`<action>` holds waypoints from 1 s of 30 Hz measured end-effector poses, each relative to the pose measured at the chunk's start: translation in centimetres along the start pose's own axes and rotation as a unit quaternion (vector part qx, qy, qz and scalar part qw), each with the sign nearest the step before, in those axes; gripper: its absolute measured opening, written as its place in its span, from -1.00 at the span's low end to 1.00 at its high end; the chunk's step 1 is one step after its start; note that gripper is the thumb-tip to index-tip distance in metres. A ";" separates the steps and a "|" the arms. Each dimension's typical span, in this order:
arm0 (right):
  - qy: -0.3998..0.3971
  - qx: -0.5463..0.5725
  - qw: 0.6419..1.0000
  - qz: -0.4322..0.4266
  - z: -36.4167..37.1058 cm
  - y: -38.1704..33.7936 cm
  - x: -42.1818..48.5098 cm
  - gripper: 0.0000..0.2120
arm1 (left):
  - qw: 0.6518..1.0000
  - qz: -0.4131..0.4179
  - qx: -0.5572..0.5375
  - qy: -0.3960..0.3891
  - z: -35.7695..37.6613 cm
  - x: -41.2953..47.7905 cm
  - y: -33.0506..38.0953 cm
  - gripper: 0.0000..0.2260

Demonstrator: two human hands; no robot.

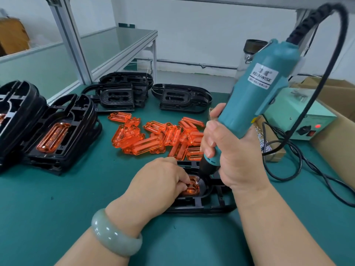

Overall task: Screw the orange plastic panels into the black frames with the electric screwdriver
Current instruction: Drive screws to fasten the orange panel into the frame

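A green worktop [57, 198] seen from above, from the wearer's own view. Near its front edge, at the middle, lies a black frame [201, 205] with an orange panel [192, 188] seated in its recess. The left hand [163, 181], a pale green bangle [115, 235] on its wrist, has its fingers bent, the tips pinching the orange panel to steady it. The right hand [232, 150] is wrapped tightly round a teal electric screwdriver [259, 89], which stands tilted, its tip down on the panel's near end, apparently on a screw.

By the left edge stands a stack of finished frames [63, 143], the top one with a panel already fixed in. Toward the back edge lie empty frames [119, 95], with no panels. In the middle sits a heap of loose orange panels [153, 137]. By the right edge, a pale power box [299, 116] shows a red light.

Judging by the heap and the empty frames, the job looks early to midway, with many panels left to fasten.
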State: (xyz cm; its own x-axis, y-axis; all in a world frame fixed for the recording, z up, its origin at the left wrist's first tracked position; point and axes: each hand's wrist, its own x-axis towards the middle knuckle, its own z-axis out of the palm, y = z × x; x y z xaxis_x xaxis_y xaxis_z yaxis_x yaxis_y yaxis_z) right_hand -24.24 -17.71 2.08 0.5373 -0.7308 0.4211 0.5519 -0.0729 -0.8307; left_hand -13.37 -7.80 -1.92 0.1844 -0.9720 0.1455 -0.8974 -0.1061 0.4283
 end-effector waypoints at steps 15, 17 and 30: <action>-0.003 0.013 1.000 0.008 -0.5 0.2 -0.1 -0.86 | 1.000 -0.019 0.003 -0.006 0.0 0.1 0.1 -0.82; -0.013 0.012 1.000 0.004 -0.3 0.3 -0.1 -0.85 | 1.000 -0.023 -0.001 -0.005 0.0 0.1 0.1 -0.83; -0.030 0.045 0.998 -0.028 -1.3 0.4 -0.8 -0.80 | 0.999 -0.030 -0.022 0.001 0.1 0.0 -0.1 -0.84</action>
State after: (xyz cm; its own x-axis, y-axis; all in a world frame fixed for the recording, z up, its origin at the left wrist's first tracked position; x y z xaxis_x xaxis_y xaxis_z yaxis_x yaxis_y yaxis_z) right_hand -25.29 -18.02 0.89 0.5393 -0.6856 0.4891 0.6353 -0.0500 -0.7706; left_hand -13.32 -7.83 -2.07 0.2385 -0.9638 0.1193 -0.8657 -0.1554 0.4759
